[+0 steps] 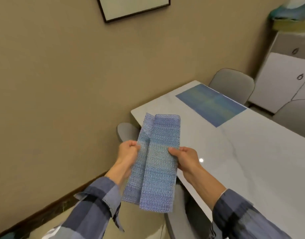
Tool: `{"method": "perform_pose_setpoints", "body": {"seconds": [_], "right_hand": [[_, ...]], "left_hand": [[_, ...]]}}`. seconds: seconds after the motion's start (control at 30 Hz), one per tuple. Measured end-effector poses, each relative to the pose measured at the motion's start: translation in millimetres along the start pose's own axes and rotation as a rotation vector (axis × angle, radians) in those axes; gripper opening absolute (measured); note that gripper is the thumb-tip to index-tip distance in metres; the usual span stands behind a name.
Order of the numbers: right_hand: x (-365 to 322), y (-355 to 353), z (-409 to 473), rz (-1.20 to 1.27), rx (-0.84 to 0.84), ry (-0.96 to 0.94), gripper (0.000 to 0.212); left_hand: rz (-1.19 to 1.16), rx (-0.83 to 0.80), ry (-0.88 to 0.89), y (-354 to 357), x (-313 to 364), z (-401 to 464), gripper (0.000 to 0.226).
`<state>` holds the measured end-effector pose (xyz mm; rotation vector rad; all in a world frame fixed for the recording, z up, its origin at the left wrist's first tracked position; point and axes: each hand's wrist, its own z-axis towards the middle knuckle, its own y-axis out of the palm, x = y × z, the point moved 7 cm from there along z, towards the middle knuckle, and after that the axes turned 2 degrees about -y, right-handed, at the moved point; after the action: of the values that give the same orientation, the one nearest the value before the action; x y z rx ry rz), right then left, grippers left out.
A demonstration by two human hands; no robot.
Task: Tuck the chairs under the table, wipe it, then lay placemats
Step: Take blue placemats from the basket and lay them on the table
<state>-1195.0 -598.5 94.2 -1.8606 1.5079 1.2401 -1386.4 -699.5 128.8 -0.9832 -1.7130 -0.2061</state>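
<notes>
We held a folded blue placemat (155,163) in the air between our two hands, over the near corner of the pale table (251,161), its far end above the tabletop and its near end hanging past the edge toward the floor. Our left hand (128,152) was curled closed on the left flap, and our right hand (183,158) pinched the right edge with the thumb on top, so both hands were closed on the mat. A second placemat (211,105) already lay flat and unfolded near the far end of the table, in front of a grey chair (234,83) pushed in close. Another chair back (126,131) showed just beyond the near corner, mostly hidden by the mat. From the way the woven mat kept its folds and drooped only a little, we judged it light, flexible but with some body, more like a coarse mesh than a soft cloth, and rough enough not to slip in the fingers. It seemed unlikely to break or crease badly. We judged the best hold to be at the two long outer edges near the middle, as we had it, so the panels could be drawn apart and the mat opened flat. The glossy tabletop looked slick, so the mat might slide once laid and could need squaring up by its corners.
</notes>
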Motion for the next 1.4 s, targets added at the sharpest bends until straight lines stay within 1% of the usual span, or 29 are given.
{"method": "perform_pose_setpoints", "body": {"seconds": [0.13,0.27,0.43,0.5,0.57,0.63,0.77,0.83,0.9,0.97,1.0,1.03,1.1,1.17,1.23,1.27,1.33,1.4], "right_hand": [[-9.8,-24.4,39.3,0.036,0.178,-0.027,0.023],[-9.6,-36.0,80.9,-0.027,0.358,-0.011,0.025],[-17.5,-45.4,129.6,-0.261,0.632,0.034,0.022],[-19.8,-39.1,156.3,-0.363,0.709,0.073,0.019],[-19.8,-40.3,172.9,-0.437,0.77,0.1,0.018],[-18.3,-37.8,194.6,-0.501,0.827,0.122,0.017],[-14.9,-31.9,239.0,-0.607,0.967,0.205,0.01],[-16.8,-30.9,252.6,-0.662,1.044,0.207,0.013],[-14.0,-26.8,271.7,-0.693,1.099,0.163,0.021],[-3.7,-20.2,283.8,-0.699,1.072,0.1,0.031],[7.0,-16.8,293.2,-0.697,1.027,0.088,0.033],[18.5,-13.5,299.2,-0.684,0.969,0.076,0.036],[49.0,-12.7,313.9,-0.604,0.895,0.116,0.037],[71.7,-14.3,310.4,-0.547,0.884,0.19,0.039],[85.8,-15.3,311.2,-0.58,0.901,0.237,0.041],[87.8,-15.3,311.7,-0.633,0.912,0.25,0.043],[87.4,-11.8,313.6,-0.763,0.897,0.269,0.054],[85.4,-8.2,318.2,-0.914,0.842,0.242,0.065]], "left_hand": [[0.138,-0.122,0.1,44.2,33.4,58.3,0.024],[0.23,-0.202,0.151,66.7,50.0,126.8,0.022],[0.251,-0.246,0.169,80.1,74.3,226.0,0.028],[0.257,-0.273,0.139,84.3,78.5,276.0,0.026],[0.291,-0.321,0.121,95.4,80.5,308.6,0.023],[0.315,-0.357,0.129,106.6,82.2,344.1,0.021],[0.387,-0.394,0.152,127.2,76.2,413.1,0.025],[0.417,-0.392,0.153,134.9,73.5,439.8,0.026],[0.463,-0.376,0.164,147.9,69.9,474.5,0.025],[0.533,-0.365,0.183,158.9,67.2,493.6,0.017],[0.586,-0.392,0.188,167.3,61.6,501.5,0.025],[0.638,-0.44,0.196,173.3,56.7,500.4,0.038],[0.733,-0.578,0.228,191.1,37.5,490.3,0.053],[0.797,-0.761,0.308,203.8,10.1,459.4,0.061],[0.936,-0.915,0.443,216.6,-21.7,439.7,0.071],[1.025,-0.951,0.528,222.4,-35.8,434.1,0.073],[1.159,-0.944,0.726,229.8,-50.2,424.4,0.077],[1.231,-0.91,0.933,237.0,-48.1,412.9,0.077]]}}
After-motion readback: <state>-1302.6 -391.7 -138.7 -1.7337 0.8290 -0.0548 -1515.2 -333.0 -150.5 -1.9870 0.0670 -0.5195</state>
